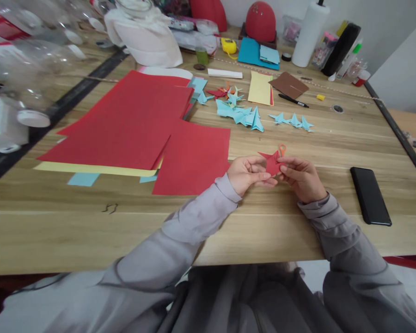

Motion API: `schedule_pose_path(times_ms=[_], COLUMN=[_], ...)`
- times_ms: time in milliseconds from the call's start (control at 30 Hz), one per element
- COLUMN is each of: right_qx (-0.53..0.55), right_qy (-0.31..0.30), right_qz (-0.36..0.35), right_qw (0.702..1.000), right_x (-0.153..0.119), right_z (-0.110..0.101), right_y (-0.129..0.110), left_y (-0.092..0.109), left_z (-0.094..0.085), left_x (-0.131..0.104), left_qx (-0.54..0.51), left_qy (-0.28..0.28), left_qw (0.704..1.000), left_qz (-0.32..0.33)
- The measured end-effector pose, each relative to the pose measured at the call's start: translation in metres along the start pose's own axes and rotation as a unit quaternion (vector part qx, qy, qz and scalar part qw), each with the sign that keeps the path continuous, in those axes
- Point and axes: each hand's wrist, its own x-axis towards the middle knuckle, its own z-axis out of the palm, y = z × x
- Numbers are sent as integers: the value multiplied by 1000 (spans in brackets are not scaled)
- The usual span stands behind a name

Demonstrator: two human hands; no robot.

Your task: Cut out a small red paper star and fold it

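Observation:
A small folded red paper piece (272, 163) with a pointed tip to the left is held up between my two hands above the table. My left hand (247, 175) pinches its left and lower side, thumb on top. The fingers of my right hand (302, 178) close on its right edge. Just behind the paper, the orange handle of scissors (282, 149) shows; the rest is hidden. Beyond my hands lie folded light-blue paper shapes (241, 114), a row of smaller blue ones (294, 120) and some red folded pieces (218, 93).
Large red sheets (125, 125) cover the left of the wooden table (72, 231). A black phone (370, 196) lies at the right. Farther back are a pen (293, 100), brown paper (289, 85), a yellow tape measure (229, 46) and a white bottle (310, 34). Plastic bottles (38, 60) crowd the far left.

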Motion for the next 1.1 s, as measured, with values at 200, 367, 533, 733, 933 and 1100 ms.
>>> schedule_pose_path(times_ms=[200, 367, 533, 733, 933, 1100], right_qx=[25, 41, 38, 21, -6, -25], right_qy=[52, 66, 42, 18, -7, -9], right_qz=[-16, 8, 31, 34, 52, 58], right_qw=[998, 997, 998, 999, 999, 998], right_x=[4, 5, 2, 1, -3, -2], right_z=[-5, -7, -2, 1, 2, 2], right_y=[-3, -5, -3, -3, -6, -7], left_y=[0, -6, -11, -12, -8, -4], left_z=[0, 1, -1, -6, -3, -3], left_x=[-1, 1, 1, 3, -1, -3], left_qx=[0, 140, 292, 357, 366, 363], left_qy=[-1, 49, 14, 41, 57, 49], left_qw=[999, 964, 902, 855, 862, 877], left_qz=[44, 220, 318, 373, 345, 311])
